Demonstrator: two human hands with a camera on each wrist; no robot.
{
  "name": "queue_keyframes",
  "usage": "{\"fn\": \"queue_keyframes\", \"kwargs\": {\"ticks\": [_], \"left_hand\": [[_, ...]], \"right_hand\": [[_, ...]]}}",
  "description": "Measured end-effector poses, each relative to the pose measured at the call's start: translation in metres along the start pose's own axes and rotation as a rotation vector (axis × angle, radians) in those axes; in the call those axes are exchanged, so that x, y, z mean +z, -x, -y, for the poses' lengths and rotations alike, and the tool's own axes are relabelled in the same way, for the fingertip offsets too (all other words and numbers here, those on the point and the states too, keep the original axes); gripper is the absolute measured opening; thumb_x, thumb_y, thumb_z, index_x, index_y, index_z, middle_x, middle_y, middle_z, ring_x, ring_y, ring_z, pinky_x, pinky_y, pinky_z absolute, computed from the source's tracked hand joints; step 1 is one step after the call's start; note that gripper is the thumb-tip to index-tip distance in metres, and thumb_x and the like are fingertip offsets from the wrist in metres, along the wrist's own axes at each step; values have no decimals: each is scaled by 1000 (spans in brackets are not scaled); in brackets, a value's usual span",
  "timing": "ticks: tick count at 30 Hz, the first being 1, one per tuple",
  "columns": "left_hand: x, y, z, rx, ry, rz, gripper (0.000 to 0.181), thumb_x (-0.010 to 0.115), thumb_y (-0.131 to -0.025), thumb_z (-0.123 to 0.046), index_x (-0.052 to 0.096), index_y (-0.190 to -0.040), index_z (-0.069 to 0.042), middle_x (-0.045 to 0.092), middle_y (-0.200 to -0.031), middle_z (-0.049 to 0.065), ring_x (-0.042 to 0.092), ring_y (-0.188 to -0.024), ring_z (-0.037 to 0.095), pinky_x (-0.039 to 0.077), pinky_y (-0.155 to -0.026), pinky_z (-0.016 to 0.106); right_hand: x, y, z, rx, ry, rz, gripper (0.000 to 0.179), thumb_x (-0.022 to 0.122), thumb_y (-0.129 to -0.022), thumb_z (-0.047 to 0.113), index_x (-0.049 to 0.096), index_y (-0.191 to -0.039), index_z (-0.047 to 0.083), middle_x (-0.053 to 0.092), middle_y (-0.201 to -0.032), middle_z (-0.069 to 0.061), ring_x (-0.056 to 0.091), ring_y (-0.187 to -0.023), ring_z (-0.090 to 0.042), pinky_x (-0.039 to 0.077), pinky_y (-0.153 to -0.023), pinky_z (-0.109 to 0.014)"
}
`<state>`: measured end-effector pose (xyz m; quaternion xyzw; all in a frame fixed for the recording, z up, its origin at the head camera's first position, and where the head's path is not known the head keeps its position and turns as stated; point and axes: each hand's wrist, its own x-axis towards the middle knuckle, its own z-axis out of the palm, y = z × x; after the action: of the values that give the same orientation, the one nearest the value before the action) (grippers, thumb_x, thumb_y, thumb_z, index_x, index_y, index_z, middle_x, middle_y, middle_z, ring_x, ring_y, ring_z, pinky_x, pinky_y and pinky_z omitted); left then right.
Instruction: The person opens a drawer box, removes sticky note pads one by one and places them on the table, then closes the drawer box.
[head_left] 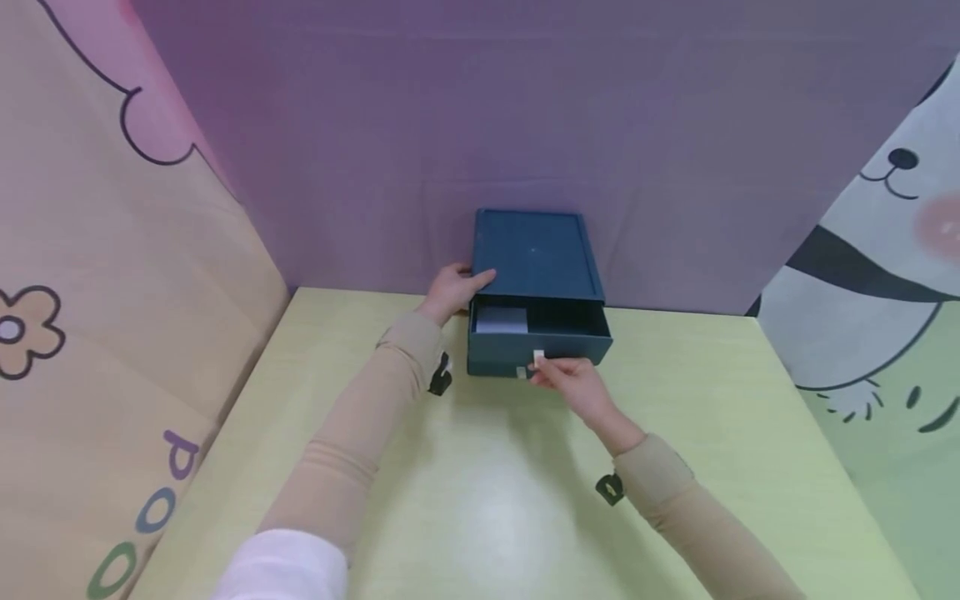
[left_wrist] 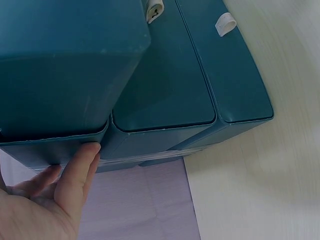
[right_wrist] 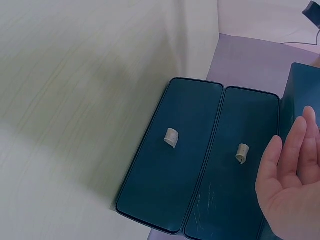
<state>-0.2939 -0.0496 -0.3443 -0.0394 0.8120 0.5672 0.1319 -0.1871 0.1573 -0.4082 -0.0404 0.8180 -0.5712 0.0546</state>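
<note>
A dark teal drawer box (head_left: pixel 536 254) stands at the table's back, its top drawer (head_left: pixel 498 354) pulled partly out. Inside the drawer, at its left, shows a pale flat thing (head_left: pixel 502 320) whose kind I cannot tell. My right hand (head_left: pixel 577 387) pinches the white pull tab (head_left: pixel 538 358) on the drawer's front; the right wrist view hides that tab behind the fingers. At the box's left side is my left hand (head_left: pixel 452 292), one digit lying on the top edge. In the left wrist view, its fingers (left_wrist: pixel 77 172) press straight against the casing.
Two lower drawers, a middle one (right_wrist: pixel 232 185) and a bottom one (right_wrist: pixel 187 115), are closed, each with a small looped tab. The box stands on a pale wooden table (head_left: pixel 480 492). Behind it hangs a purple cloth (head_left: pixel 525 108), with printed cloths at both sides.
</note>
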Motion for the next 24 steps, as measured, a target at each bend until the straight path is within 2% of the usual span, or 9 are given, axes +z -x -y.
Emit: {"fn": "queue_keyframes", "kwargs": {"ticks": [9, 18, 24], "left_hand": [[0, -1, 2, 1, 0, 2, 74, 60, -90, -45, 31, -148, -9, 35, -150, 11, 42, -132, 28, 49, -96, 44], [0, -1, 4, -5, 27, 6, 74, 60, -90, -44, 30, -148, -8, 36, -149, 12, 42, -131, 28, 49, -95, 43], [0, -1, 2, -4, 16, -2, 73, 60, -90, -44, 32, -147, -8, 37, -149, 12, 43, -131, 28, 49, -96, 43]], "right_hand": [[-1, 2, 0, 12, 7, 14, 33, 54, -97, 17, 68, -97, -14, 68, -106, -23, 69, -84, -14, 55, -87, -35], [-1, 2, -1, 4, 23, 18, 33, 55, -97, 17, 69, -98, -13, 70, -101, -21, 68, -82, -12, 55, -85, -34], [-1, 3, 2, -7, 37, 8, 32, 54, -97, 15, 69, -97, -13, 69, -103, -23, 69, -87, -22, 55, -86, -36]]}}
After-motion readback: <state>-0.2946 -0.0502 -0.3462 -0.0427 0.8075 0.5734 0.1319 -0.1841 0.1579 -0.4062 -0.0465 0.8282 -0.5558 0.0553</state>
